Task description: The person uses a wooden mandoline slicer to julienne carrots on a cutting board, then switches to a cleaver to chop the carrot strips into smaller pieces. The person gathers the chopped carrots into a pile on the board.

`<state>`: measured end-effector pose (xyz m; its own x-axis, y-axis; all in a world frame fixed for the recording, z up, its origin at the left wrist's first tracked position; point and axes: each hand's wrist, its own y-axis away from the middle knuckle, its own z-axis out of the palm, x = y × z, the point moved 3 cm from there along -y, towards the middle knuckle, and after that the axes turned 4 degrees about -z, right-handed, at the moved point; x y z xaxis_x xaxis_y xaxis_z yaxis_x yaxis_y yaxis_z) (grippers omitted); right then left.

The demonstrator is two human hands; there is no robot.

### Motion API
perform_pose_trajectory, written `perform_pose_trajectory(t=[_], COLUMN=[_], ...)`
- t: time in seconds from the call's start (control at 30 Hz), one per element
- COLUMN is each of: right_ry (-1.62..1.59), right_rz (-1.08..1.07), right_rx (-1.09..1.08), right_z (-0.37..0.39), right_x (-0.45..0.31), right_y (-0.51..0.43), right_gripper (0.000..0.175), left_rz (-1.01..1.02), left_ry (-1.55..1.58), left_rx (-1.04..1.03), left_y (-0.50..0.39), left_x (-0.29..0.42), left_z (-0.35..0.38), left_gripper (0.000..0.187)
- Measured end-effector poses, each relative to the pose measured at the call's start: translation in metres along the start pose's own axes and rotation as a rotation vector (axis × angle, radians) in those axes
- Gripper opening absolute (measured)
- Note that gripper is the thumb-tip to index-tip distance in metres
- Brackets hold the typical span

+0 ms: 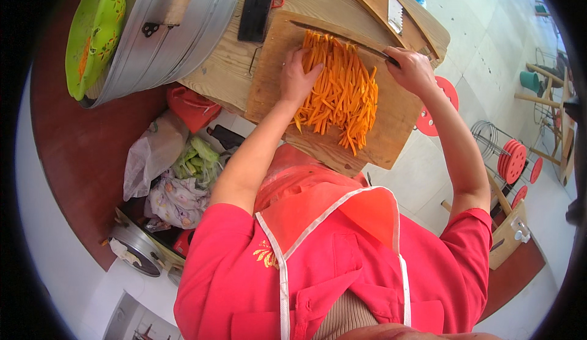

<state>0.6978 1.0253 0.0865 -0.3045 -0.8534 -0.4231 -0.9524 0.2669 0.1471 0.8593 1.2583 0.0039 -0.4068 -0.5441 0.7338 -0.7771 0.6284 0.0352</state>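
A spread of long, thin orange vegetable strips (341, 90) covers the middle of a wooden cutting board (392, 126). My left hand (296, 75) grips the strips at their left side, thumb apart from its curled fingers. A ring shows on one finger. In my right hand (409, 68) is the dark handle of a kitchen knife (378, 52). Its blade runs leftward along the board's far side, beyond the strips' ends, and is partly hidden by them.
A wooden mandoline grater (395, 16) lies at the table's far right, a smartphone (256, 14) left of the board. Large metal steamers (192, 32) and a green plastic colander (98, 42) stand at left. Below are bagged green vegetables (198, 159). Red-seated stools (511, 161) stand at right.
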Motion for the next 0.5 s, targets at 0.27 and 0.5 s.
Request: perform_pose_trajectory(t=[0.27, 0.5], right_ry=[0.064, 0.027], right_rz=[-0.069, -0.045], right_rx=[0.0, 0.01], right_z=[0.002, 0.0], right_x=[0.012, 0.015], right_y=[-0.01, -0.004], right_gripper=[0.023, 0.022], left_rz=[0.072, 0.087], left_ry=[-0.004, 0.054], left_rx=[0.014, -0.058], left_y=[-0.016, -0.009], left_x=[0.0, 0.0], left_z=[0.0, -0.004], left_gripper=[0.045, 0.043])
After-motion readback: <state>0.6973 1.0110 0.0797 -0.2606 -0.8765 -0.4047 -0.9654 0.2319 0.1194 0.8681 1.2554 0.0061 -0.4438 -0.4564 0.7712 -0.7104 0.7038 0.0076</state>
